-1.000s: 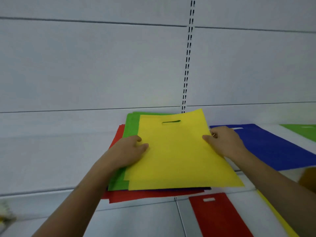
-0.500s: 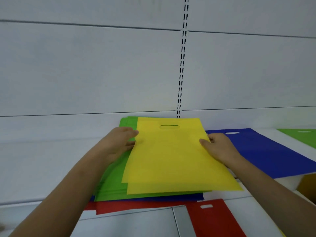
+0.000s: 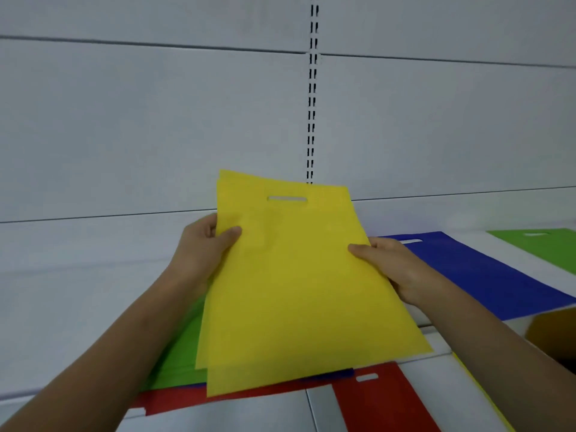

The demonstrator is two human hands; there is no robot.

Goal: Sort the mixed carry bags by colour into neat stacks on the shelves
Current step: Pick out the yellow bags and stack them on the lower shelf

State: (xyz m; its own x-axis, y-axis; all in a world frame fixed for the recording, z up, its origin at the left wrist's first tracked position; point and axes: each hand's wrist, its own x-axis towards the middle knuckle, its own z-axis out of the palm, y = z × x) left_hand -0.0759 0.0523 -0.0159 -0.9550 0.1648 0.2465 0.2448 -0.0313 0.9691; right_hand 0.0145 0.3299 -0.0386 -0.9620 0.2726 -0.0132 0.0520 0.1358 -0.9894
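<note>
Yellow carry bags (image 3: 299,285), at least two flat ones with a handle slot at the top, are lifted and tilted up above the mixed pile. My left hand (image 3: 202,254) grips their left edge, thumb on top. My right hand (image 3: 396,266) grips the right edge in the same way. Under them on the shelf (image 3: 78,307) lie a green bag (image 3: 180,353), a thin strip of a blue bag (image 3: 339,374) and a red bag (image 3: 193,400).
A blue bag (image 3: 486,275) lies flat on the shelf to the right, and a green bag (image 3: 542,247) beyond it. On the lower shelf sit a red bag (image 3: 383,403) and a yellow edge (image 3: 480,397). A brown box corner (image 3: 554,335) shows at right.
Both hands have lifted the yellow bags off the pile and tilted their top edge upward. The green bag below is now more covered by them.
</note>
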